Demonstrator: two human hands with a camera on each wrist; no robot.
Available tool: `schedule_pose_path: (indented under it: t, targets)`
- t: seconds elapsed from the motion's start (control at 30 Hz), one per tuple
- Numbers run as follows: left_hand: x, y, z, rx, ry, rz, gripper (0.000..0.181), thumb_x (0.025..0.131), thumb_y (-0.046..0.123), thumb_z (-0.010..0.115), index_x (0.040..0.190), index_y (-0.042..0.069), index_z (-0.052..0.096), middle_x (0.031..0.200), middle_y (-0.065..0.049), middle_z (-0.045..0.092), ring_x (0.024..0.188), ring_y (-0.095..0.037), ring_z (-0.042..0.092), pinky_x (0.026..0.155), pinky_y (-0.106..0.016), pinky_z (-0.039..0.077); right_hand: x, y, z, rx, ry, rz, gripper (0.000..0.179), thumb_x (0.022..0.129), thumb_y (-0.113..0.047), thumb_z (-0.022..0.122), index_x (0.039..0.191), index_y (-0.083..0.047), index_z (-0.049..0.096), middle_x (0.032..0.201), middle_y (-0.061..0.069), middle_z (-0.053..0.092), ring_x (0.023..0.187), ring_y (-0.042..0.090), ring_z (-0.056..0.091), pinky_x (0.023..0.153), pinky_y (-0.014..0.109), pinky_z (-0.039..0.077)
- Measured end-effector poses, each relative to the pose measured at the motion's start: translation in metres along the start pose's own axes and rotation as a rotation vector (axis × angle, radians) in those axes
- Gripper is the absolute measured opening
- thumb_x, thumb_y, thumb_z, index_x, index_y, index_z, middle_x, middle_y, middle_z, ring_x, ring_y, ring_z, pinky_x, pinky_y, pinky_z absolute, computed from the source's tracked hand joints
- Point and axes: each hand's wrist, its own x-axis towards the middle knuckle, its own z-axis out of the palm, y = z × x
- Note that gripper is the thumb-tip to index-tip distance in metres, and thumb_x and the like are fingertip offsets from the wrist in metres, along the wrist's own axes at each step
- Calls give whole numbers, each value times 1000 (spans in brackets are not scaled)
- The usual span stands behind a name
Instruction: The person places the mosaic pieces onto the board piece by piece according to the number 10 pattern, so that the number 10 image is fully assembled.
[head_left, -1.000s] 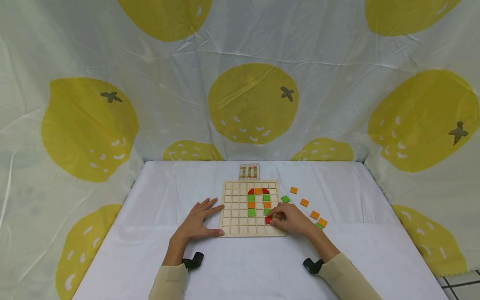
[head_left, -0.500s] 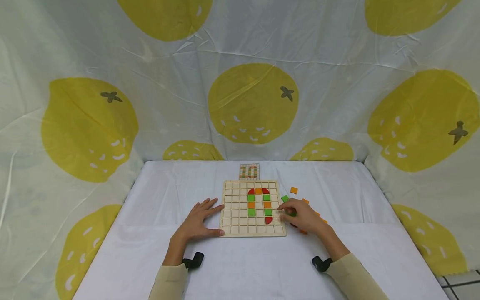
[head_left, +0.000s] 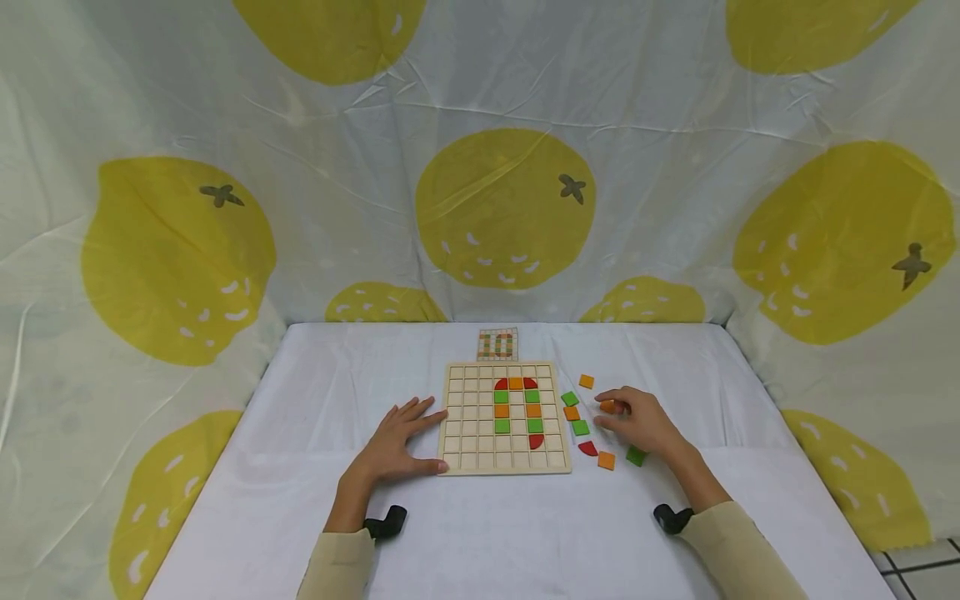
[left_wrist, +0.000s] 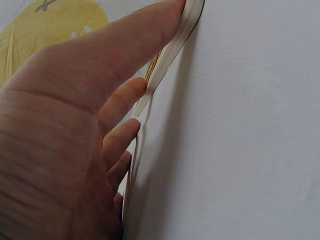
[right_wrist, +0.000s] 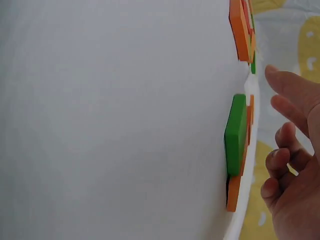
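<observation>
A wooden grid board (head_left: 465, 458) lies on the white table. Red, orange and green tiles form an arch in its right half, with a red quarter-round tile (head_left: 536, 442) at the lower right end. My left hand (head_left: 393, 442) rests at the board's left edge, fingers spread; in the left wrist view its thumb (left_wrist: 125, 42) touches the rim. Right of the board, my right hand (head_left: 637, 421) is over the loose tiles, holding nothing. An orange tile (head_left: 607, 407) shows by its fingertips, and a green tile (head_left: 636, 456) lies under the wrist side.
More loose tiles lie between board and right hand, among them a red quarter-round (head_left: 588, 448), an orange square (head_left: 606, 460) and a green square (head_left: 580, 427). A small pattern card (head_left: 497, 343) sits behind the board. A lemon-print cloth (head_left: 652, 233) hangs at the back.
My right hand has left the red quarter-round tile in the board and moved right over the loose tiles, uncovering several near the board. The left hand has stayed in place.
</observation>
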Motion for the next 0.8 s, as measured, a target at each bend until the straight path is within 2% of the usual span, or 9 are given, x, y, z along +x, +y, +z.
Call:
schedule_pose_path:
  t: [0.37,0.57,0.8]
  targets:
    - [-1,1,-1,-16,-2,20,90,75,69,78,152,30,53,167,-5,36,158,-36,24,127,-64,15,3,27,-11,-56,31,73,46,85,-37,85,124,-16,74,84,3,50,80,19,48,65,27,37]
    - [-3,2,-1,-26,8,24,89,75,69,78,151,30,54,167,-6,36,158,-37,24,127,-64,15,3,35,-11,-71,23,111,55,84,-43,85,129,-15,73,86,3,50,83,19,48,66,28,36]
    - [-1,-1,0,-3,3,15,92,75,70,78,153,32,51,168,-3,34,159,-34,22,128,-62,14,4,37,-10,-51,35,136,51,85,-44,84,126,-14,76,84,4,52,82,20,48,63,27,35]
